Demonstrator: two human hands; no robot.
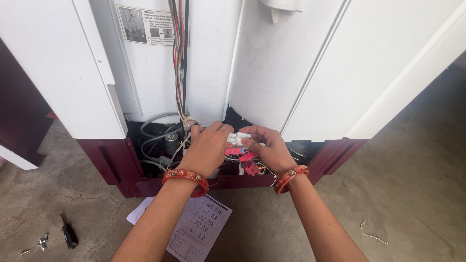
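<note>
nearest the camera, two bare forearms reach forward over a concrete floor, each wrist wearing a red bangle. under the left forearm a printed paper sheet lies flat on the floor. off to the left a black screwdriver lies beside a few loose screws, and to the right a bent piece of wire lies well apart from everything else.

further in, both hands meet at the open bottom compartment of a white appliance with a dark red base. the left hand is curled closed, knuckles up, its fingers wrapped over the left end of a white plug connector. the right hand pinches the connector's right end between thumb and fingertips, so the grip of each hand is shut on the same piece. the connector lies directly between the two hands, its long axis running left to right, level with the knuckles; neither hand is nearer, both touch it. just below it hang pink connectors on thin coloured leads, touching the right hand's fingers.

behind the hands, grey hoses loop in the dark compartment to the left. above, a bundle of coloured wires runs down the white back panel toward the left hand, beside a printed label.
</note>
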